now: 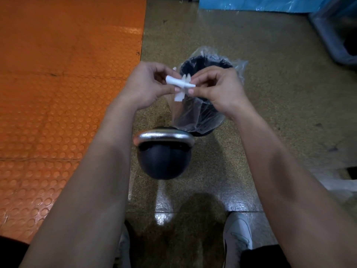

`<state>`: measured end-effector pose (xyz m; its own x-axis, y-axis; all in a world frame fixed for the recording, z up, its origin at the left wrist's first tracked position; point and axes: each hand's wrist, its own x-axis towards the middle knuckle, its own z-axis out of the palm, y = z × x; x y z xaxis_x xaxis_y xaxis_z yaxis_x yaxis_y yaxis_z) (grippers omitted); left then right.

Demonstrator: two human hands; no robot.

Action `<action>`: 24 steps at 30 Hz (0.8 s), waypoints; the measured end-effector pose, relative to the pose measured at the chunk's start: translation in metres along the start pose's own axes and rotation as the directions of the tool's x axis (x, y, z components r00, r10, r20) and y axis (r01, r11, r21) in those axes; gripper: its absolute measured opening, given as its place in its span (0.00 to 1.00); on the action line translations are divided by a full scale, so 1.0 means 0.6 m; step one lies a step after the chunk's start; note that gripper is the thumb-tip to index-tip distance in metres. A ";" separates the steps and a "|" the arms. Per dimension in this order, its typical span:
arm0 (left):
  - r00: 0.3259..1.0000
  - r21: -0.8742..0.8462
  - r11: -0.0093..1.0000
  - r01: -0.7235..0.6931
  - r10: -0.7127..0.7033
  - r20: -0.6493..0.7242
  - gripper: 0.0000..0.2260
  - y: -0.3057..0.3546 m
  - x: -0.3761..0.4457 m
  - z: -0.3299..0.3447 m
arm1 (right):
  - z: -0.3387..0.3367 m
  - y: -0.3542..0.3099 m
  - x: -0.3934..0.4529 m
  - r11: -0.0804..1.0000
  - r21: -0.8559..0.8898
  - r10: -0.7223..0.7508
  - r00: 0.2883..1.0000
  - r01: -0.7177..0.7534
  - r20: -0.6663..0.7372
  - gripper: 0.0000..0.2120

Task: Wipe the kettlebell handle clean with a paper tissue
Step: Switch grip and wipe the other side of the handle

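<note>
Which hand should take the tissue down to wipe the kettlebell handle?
Probably left: both hands pinch the paper tissue, but the left hand hangs more directly above the kettlebell handle than the right hand.

A: Views? 
B: One only, head-worn, wide-angle, looking steeply down and forward at the floor (pixel 270 78).
A: Distance?
B: Close. Forearms fill the lower frame, both shoes (pixel 237 235) at the bottom edge.
A: Overlap?
B: Single view, nothing shared.

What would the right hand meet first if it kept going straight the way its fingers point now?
The left hand. The right hand points across at it, both pinching the folded tissue between them. Depth is hard to judge from this one view.
</note>
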<state>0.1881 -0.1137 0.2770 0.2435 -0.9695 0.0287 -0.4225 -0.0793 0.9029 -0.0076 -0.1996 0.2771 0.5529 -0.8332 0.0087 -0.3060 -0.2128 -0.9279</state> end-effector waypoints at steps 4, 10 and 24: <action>1.000 0.008 1.000 -0.003 0.003 -0.014 0.11 -0.020 0.006 -0.005 | 0.005 0.001 0.005 0.990 0.138 0.010 1.000 -0.009 -0.010 0.08; 0.999 -0.438 0.899 0.021 -0.039 -0.032 0.09 -0.028 -0.007 0.010 | 0.030 0.004 0.003 0.971 0.238 0.040 0.998 -0.026 -0.056 0.05; 0.842 0.109 0.877 0.468 -0.405 -0.356 0.10 -0.322 -0.175 0.015 | 0.107 0.214 -0.134 0.749 0.250 0.619 0.783 -0.614 0.067 0.22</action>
<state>0.2365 0.0011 0.0955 0.6866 -0.7021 -0.1886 -0.3521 -0.5482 0.7587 -0.0420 -0.1271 0.1331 0.2954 -0.7495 -0.5925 -0.3748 0.4795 -0.7935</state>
